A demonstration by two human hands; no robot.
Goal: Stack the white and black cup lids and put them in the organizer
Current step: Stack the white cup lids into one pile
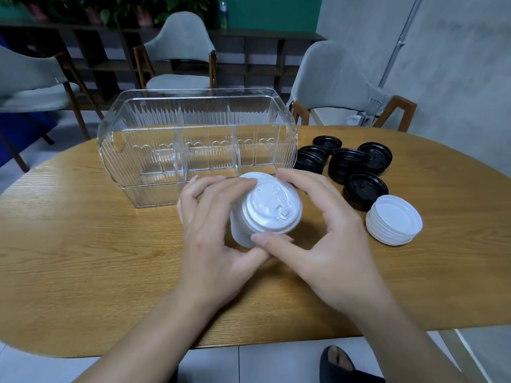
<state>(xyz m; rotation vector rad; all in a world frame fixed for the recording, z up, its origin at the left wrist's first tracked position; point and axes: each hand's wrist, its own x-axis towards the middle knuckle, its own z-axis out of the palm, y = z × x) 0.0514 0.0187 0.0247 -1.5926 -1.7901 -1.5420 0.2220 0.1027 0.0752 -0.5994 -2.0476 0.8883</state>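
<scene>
One head-worn wide-angle view looks forward and down from close above the counter (83, 244), the person's forearms entering from the bottom edge, chairs (179, 51) beyond.

The lower part of the stack of white plastic cup lids (266, 214) is hidden by the left hand (210, 230); the wooden oval tabletop (83, 258) is cut off at both side edges.
</scene>
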